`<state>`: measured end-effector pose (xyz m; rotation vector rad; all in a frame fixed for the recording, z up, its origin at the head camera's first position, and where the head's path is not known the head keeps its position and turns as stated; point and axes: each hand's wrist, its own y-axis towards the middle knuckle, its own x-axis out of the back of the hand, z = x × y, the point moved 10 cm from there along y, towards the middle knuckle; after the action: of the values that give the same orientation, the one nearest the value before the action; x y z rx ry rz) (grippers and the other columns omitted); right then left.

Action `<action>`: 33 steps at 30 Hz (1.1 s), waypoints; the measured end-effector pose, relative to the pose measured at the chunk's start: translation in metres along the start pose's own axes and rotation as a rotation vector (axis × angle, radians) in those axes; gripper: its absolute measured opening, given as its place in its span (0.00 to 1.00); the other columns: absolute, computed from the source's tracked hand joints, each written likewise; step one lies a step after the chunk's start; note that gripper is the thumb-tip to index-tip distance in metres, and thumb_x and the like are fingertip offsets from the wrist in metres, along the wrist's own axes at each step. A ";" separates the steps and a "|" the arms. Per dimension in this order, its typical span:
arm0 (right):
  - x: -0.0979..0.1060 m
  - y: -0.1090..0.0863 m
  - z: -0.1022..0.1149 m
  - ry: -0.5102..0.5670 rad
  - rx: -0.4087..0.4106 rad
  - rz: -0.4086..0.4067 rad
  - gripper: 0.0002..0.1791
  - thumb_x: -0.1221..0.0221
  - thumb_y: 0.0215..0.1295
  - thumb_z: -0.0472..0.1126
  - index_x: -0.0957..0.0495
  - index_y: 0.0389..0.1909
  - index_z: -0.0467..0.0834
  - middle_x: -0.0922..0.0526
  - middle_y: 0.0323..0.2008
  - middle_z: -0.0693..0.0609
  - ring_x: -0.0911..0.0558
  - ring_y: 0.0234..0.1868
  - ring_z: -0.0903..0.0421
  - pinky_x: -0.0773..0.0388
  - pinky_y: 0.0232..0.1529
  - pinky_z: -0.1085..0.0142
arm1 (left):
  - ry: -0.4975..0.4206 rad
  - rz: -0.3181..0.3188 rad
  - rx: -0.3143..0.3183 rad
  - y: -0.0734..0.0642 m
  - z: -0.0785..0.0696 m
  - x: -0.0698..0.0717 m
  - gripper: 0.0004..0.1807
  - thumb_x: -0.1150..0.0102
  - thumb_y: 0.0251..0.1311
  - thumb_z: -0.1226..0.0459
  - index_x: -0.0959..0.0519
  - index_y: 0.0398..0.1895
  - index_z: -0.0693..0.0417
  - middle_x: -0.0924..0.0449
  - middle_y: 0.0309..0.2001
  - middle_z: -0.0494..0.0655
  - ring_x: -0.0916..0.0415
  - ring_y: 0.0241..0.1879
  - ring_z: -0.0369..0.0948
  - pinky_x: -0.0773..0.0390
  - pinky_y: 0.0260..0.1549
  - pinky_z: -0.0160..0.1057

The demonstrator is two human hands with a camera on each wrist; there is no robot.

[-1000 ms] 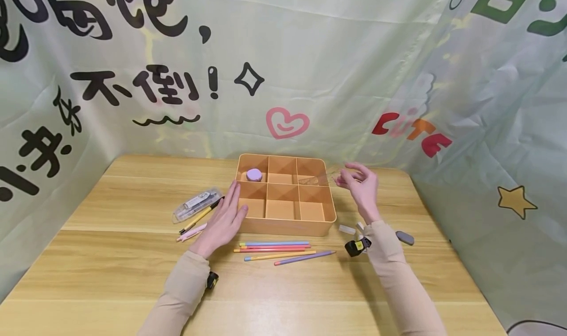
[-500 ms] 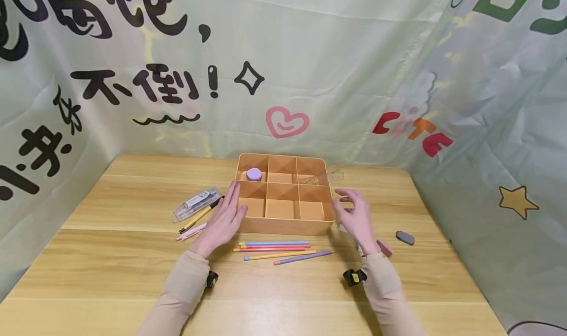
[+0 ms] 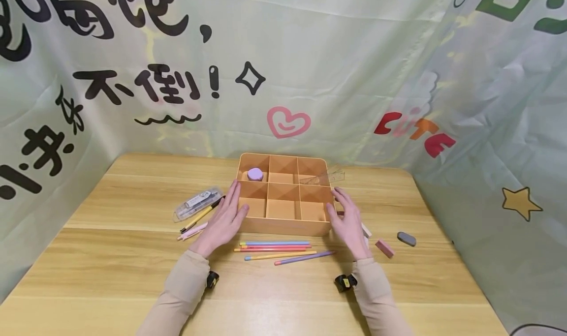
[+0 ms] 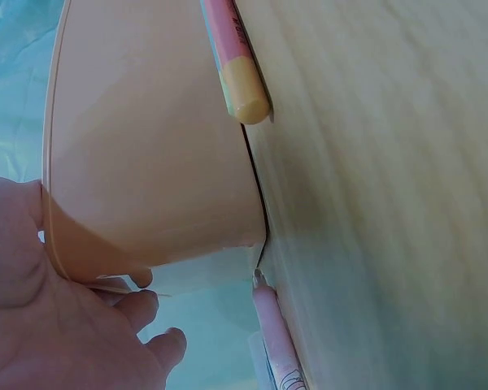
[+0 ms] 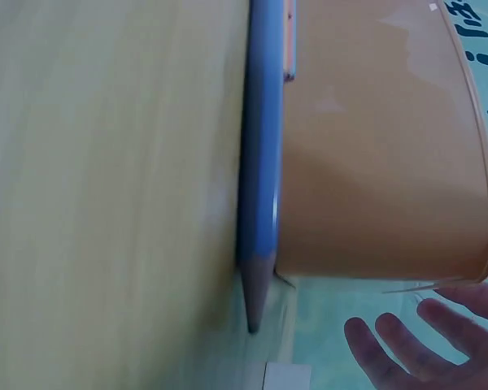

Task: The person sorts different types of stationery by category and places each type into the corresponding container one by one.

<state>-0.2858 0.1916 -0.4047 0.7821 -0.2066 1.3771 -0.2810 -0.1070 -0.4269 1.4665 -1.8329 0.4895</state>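
Note:
An orange-tan box with several compartments (image 3: pixel 283 227) stands between both hands. My left hand (image 3: pixel 221 226) rests along its left wall, fingers straight, thumb over the front corner's rim. On the opposite side my right hand (image 3: pixel 350 226) touches the right wall, its thumb at the rim; in the right wrist view its fingers (image 5: pixel 362 337) spread loosely past the corner. A clear ruler (image 3: pixel 336 175) leans out of the back right compartment over the rim. The back left compartment holds a small round purple-topped item (image 3: pixel 255 173).
Several coloured pencils (image 3: pixel 276 250) lie before the box. Left of it are a clear plastic case (image 3: pixel 198 201), a yellow-and-black pen (image 3: pixel 198 218) and pink pens (image 3: pixel 191 231). A pink block (image 3: pixel 384 248), a grey oval piece (image 3: pixel 406 238) and a half-hidden white block (image 3: pixel 365 230) lie right.
My right hand has let go of the ruler, come toward me and settled against the box's right wall, uncovering the pink block. My left hand keeps its place.

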 end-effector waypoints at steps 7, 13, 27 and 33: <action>-0.006 -0.001 0.001 -0.066 0.018 0.058 0.26 0.46 0.73 0.34 0.33 0.70 0.32 0.34 0.73 0.35 0.33 0.73 0.35 0.28 0.68 0.42 | -0.008 -0.001 -0.012 -0.001 0.002 0.006 0.39 0.63 0.80 0.54 0.64 0.80 0.65 0.68 0.82 0.59 0.62 0.81 0.58 0.59 0.78 0.63; -0.008 -0.001 0.003 -0.102 0.034 0.089 0.26 0.48 0.73 0.33 0.33 0.70 0.32 0.34 0.74 0.37 0.30 0.70 0.35 0.25 0.65 0.44 | -0.086 0.003 0.012 -0.006 0.018 0.031 0.40 0.62 0.79 0.50 0.63 0.81 0.60 0.63 0.81 0.64 0.62 0.80 0.62 0.57 0.78 0.64; -0.010 -0.005 -0.003 -0.108 -0.003 0.134 0.27 0.51 0.74 0.34 0.36 0.73 0.36 0.37 0.75 0.39 0.26 0.18 0.52 0.14 0.49 0.53 | 0.029 -0.018 0.123 -0.031 0.081 0.084 0.29 0.43 0.72 0.57 0.33 0.68 0.66 0.31 0.65 0.73 0.30 0.62 0.66 0.31 0.61 0.68; -0.011 -0.004 -0.006 -0.110 -0.024 0.151 0.27 0.52 0.76 0.35 0.37 0.74 0.38 0.38 0.76 0.41 0.44 0.10 0.67 0.25 0.23 0.70 | 0.024 0.042 0.146 -0.037 0.088 0.086 0.28 0.43 0.71 0.57 0.32 0.66 0.66 0.37 0.68 0.75 0.36 0.65 0.70 0.38 0.65 0.72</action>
<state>-0.2865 0.1867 -0.4163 0.8365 -0.3735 1.4724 -0.2800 -0.2350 -0.4276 1.5143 -1.8451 0.6712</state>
